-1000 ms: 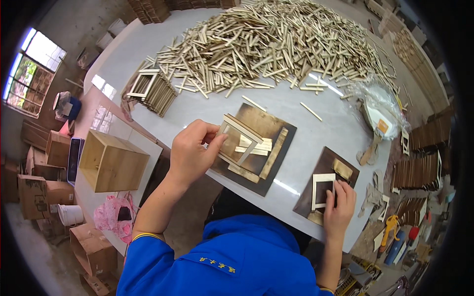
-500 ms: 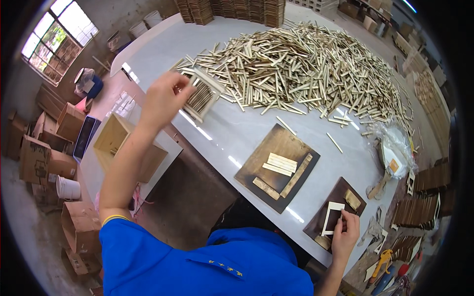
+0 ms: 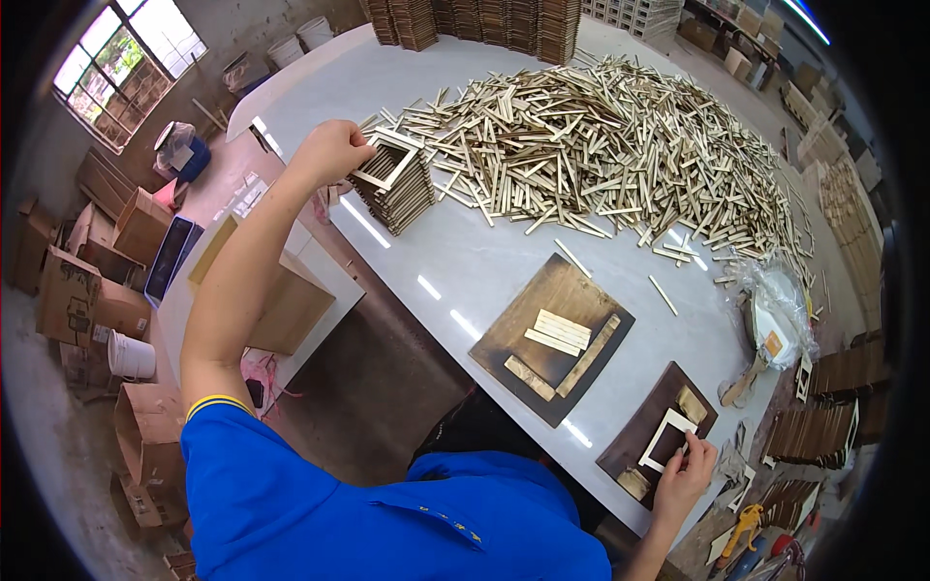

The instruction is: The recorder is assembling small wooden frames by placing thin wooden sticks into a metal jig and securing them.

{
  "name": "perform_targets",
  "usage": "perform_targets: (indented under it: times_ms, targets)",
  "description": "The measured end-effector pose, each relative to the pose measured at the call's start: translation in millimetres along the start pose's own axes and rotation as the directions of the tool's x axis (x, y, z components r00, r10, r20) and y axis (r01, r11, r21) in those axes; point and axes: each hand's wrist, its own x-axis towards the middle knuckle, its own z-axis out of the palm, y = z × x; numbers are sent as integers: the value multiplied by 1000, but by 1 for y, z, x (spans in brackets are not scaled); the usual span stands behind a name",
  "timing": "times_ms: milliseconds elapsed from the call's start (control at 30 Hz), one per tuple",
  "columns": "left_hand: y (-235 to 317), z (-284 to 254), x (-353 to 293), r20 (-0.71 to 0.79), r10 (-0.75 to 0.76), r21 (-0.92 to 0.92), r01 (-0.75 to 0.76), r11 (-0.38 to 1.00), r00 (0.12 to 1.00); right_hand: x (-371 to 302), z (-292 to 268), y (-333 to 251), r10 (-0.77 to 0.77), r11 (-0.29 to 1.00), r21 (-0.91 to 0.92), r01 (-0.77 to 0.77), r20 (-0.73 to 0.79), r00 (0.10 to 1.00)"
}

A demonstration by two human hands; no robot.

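Observation:
My left hand point(image 3: 334, 152) reaches to the far left of the table, thumb and fingers pinching the corner of a pale wooden frame point(image 3: 408, 167) on top of a stack of frames point(image 3: 402, 205). At the near right, my right hand point(image 3: 685, 473) has its fingers closed on the right side of another small wooden frame point(image 3: 657, 438). That frame lies on a dark board point(image 3: 621, 448) with wooden blocks at two of its edges. Between the hands, a scorched board point(image 3: 518, 300) bears several pale strips point(image 3: 559, 329) side by side and two wooden stop bars.
A large heap of loose wooden sticks point(image 3: 601, 145) covers the far middle of the table point(image 3: 436, 261). Stacked brown pieces point(image 3: 475, 29) stand behind it. A clear plastic bag point(image 3: 770, 300) lies at the right edge. A wooden box point(image 3: 295, 305) stands on the left.
The frame at my left hand, tilted and raised before, now lies flat on the stack. My right hand has shifted slightly along its frame, which sits more turned on the dark board.

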Motion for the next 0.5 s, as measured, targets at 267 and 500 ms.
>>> perform_targets:
  times_ms: [267,500]
  targets:
    - [9,4,1,-5,-2,201,3,980,1000,-7,3,5,-39,999,-22,39,-42,998]
    - [10,6,10,9,-5,276,3,961,1000,-7,5,3,-28,999,-17,27,-41,999]
